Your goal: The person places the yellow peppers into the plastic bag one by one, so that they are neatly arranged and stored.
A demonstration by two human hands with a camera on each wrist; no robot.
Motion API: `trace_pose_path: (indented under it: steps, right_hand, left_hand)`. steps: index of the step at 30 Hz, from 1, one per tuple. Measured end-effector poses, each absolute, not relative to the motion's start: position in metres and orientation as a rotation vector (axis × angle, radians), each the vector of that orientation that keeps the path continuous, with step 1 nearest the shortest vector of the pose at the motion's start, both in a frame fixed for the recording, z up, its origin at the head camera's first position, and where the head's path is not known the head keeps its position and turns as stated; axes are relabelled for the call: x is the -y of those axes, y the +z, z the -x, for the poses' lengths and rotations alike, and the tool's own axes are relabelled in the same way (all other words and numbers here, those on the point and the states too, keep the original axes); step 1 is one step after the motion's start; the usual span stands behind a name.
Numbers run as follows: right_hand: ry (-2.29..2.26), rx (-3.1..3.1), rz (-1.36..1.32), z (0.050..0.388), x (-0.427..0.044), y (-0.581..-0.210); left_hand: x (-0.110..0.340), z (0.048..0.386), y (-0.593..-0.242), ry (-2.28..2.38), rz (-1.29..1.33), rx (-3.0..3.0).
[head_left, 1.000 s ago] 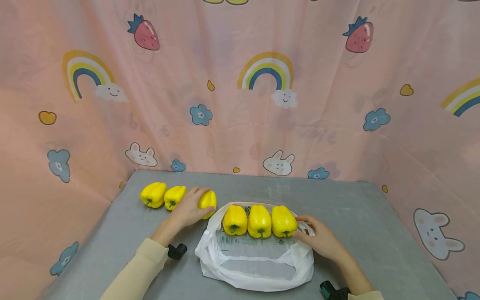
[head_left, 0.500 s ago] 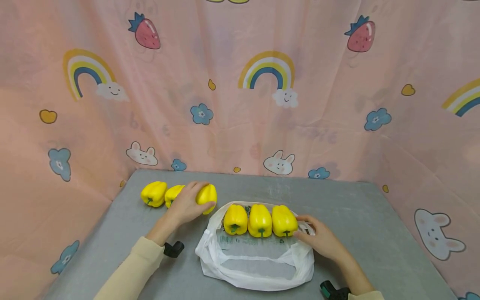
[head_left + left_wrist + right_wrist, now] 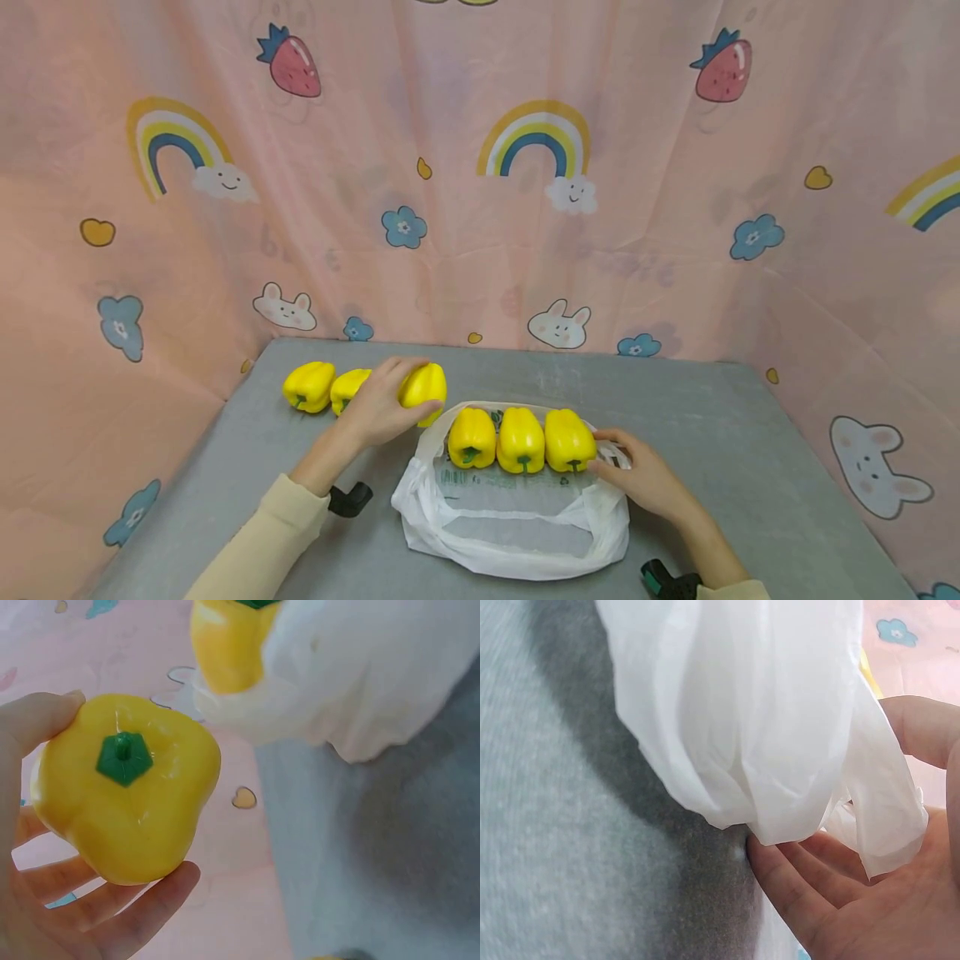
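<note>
My left hand (image 3: pixel 384 404) grips a yellow bell pepper (image 3: pixel 426 390), thumb and fingers curled round its sides; the left wrist view shows its green stem (image 3: pixel 124 758). It is held near the left rim of a white plastic bag (image 3: pixel 510 562). Three more yellow peppers sit in a row in the bag's mouth, the middle pepper (image 3: pixel 521 440) between two others. My right hand (image 3: pixel 641 475) holds the bag's right side beside the rightmost pepper (image 3: pixel 570 440). In the right wrist view the bag's loose plastic (image 3: pixel 885 817) hangs between its thumb and fingers.
Two yellow peppers lie at the table's back left: one pepper (image 3: pixel 309 387) in full view, another pepper (image 3: pixel 348 387) partly behind my left hand. The grey table (image 3: pixel 720 433) runs back to a pink patterned curtain (image 3: pixel 450 267).
My left hand has lifted its pepper from the table and carried it slightly to the right, closer to the bag. My right hand and the three peppers in the bag have stayed put.
</note>
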State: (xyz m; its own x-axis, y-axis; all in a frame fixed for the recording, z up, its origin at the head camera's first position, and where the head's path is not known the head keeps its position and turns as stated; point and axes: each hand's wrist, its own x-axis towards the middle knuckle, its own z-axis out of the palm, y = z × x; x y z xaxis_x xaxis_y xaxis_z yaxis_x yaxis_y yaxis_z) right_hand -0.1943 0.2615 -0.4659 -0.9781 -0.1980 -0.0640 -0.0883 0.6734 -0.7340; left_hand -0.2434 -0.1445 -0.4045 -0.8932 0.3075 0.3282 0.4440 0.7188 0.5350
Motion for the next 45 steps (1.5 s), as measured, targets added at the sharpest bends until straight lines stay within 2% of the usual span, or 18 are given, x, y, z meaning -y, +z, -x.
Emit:
trace_pose_path:
  steps: [22, 45]
  right_hand:
    - [-1.21, -2.741, 0.239, 0.195, -0.26, -0.463]
    - [-1.205, -2.756, 0.252, 0.195, -0.261, -0.464]
  left_hand:
    - [0.112, 0.225, -0.392, -1.125, 0.789, 2.642]
    - [0.073, 0.2, -0.405, -1.26, 0.961, 2.647]
